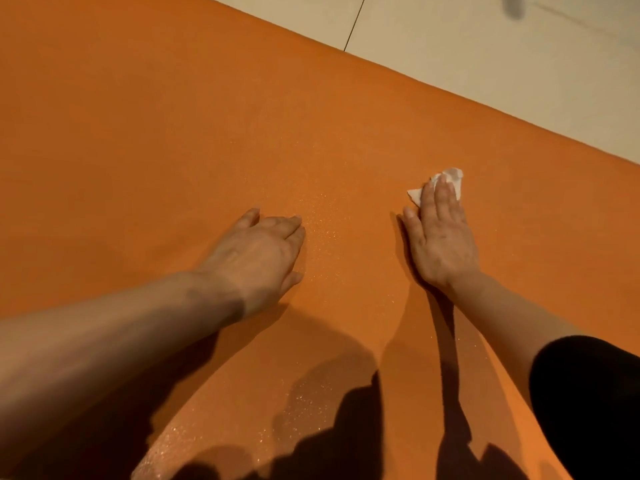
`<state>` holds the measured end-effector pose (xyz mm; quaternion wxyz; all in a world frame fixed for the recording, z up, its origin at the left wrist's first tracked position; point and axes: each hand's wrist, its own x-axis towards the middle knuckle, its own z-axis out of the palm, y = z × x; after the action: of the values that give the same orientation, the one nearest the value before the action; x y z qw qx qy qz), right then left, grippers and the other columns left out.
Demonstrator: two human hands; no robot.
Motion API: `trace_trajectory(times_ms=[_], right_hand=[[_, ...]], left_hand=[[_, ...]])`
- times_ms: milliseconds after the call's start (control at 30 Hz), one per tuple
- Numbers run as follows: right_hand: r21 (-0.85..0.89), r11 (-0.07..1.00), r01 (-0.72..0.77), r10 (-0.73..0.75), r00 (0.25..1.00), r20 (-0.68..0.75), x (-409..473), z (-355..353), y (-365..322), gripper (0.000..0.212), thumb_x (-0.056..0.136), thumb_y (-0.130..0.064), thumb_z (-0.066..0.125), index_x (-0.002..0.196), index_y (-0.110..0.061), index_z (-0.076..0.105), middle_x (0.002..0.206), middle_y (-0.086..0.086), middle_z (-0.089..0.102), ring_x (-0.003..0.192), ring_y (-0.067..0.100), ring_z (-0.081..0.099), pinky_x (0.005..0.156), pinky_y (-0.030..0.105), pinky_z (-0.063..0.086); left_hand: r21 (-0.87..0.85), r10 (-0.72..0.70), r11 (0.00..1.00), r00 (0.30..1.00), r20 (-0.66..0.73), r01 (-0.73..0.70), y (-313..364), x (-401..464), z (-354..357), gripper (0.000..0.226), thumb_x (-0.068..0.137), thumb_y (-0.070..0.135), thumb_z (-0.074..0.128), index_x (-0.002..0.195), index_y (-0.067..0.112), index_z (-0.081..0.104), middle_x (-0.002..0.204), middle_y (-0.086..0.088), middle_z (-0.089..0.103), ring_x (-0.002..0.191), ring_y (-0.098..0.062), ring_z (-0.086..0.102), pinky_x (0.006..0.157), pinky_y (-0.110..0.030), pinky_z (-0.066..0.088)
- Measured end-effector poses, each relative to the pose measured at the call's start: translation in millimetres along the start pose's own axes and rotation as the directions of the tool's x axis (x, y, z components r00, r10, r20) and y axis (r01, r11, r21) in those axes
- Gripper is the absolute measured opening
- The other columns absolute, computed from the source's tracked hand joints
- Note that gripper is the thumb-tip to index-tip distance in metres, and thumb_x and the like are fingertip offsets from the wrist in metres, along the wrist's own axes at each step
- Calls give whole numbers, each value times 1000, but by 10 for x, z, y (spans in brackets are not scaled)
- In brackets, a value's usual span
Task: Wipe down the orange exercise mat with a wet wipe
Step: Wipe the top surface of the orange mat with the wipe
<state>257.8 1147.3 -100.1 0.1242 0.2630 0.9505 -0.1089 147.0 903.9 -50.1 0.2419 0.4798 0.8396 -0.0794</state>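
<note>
Risk: wipe (450, 180) is small and bunched, so it could be dragged out from under the fingertips, or strips of mat (173, 133) could be missed. Wipe is pinned flat under the straight fingers of right hand (440, 237), near the mat's far edge by the floor (485, 46). Left hand (263, 252) is laid flat, fingers straight, nothing held, bracing the mat.

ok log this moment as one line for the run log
stage: wiping | right hand: flat, pressing wet wipe on orange exercise mat | left hand: flat on mat, bracing | wet sheen by left hand
</note>
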Motion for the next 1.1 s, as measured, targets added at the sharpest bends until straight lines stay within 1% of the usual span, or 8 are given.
trace_trajectory(times_ms=[267, 400, 500, 633, 767, 900, 1000, 1100], right_hand=[[105, 956, 276, -285, 954, 94, -50, 176, -1082, 66, 103, -48, 11, 154, -12, -9, 160, 6, -19, 147, 15, -19, 119, 30, -13], [102, 924, 368, -380, 914, 142, -76, 132, -1059, 63, 103, -49, 11, 154, -17, -7, 161, 0, -17, 147, 11, -18, 120, 30, -10], [46, 936, 348, -351, 924, 152, -153, 95, -687, 67, 100, -54, 8, 154, -20, -10, 161, -2, -18, 147, 9, -17, 120, 28, -8], [-12, 973, 231, -227, 965, 130, -276, 41, -213, 75, 94, -64, -3, 155, -20, -8, 161, -1, -17, 147, 9, -16, 121, 31, -4], [20, 994, 111, -112, 983, 143, -398, 39, -275, 71, 97, -55, 6, 154, -16, -9, 160, 1, -19, 147, 11, -18, 120, 28, -9], [91, 959, 267, -280, 942, 182, -542, 152, -911, 67, 102, -48, 14, 154, -13, -10, 160, 5, -19, 147, 14, -19, 118, 27, -13], [196, 917, 349, -387, 896, 216, -649, 212, -1356, 63, 103, -49, 10, 154, -18, -7, 160, 1, -19, 146, 11, -20, 119, 29, -13], [245, 893, 378, -433, 870, 234, -684, 178, -1355, 61, 103, -48, 9, 155, -20, -4, 161, -3, -16, 146, 7, -17, 119, 28, -11]], left_hand=[[-23, -49, 999, 999, 4, 50, -8, -254, 76, 65, 99, 48, 34, 154, 17, 15, 161, 1, 11, 146, -14, 15, 120, -39, 5], [-40, -61, 997, 998, -14, 60, 18, -296, 90, 64, 99, 47, 35, 153, 17, 18, 161, 0, 15, 146, -15, 17, 120, -40, 6], [-61, -59, 996, 998, -2, 58, 53, -339, 85, 63, 100, 46, 35, 153, 17, 18, 161, 1, 14, 146, -15, 17, 121, -41, 5], [-78, -59, 995, 998, 11, 60, 61, -436, 93, 63, 100, 47, 35, 153, 17, 19, 161, 1, 14, 146, -15, 16, 121, -41, 5], [-83, -90, 992, 996, 20, 92, 41, -562, 92, 63, 99, 50, 37, 151, 18, 25, 160, 2, 18, 145, -17, 21, 120, -42, 6], [-87, -114, 990, 993, 21, 115, 80, -686, 113, 60, 99, 50, 35, 150, 18, 28, 159, 2, 21, 144, -16, 23, 120, -42, 7], [-81, -108, 991, 994, -8, 107, 124, -725, 145, 53, 99, 47, 36, 144, 18, 37, 151, 4, 36, 139, -16, 32, 119, -42, 10], [-66, -106, 992, 994, -23, 104, 157, -757, 153, 50, 99, 46, 37, 140, 18, 42, 148, 3, 40, 137, -17, 35, 119, -42, 11]])
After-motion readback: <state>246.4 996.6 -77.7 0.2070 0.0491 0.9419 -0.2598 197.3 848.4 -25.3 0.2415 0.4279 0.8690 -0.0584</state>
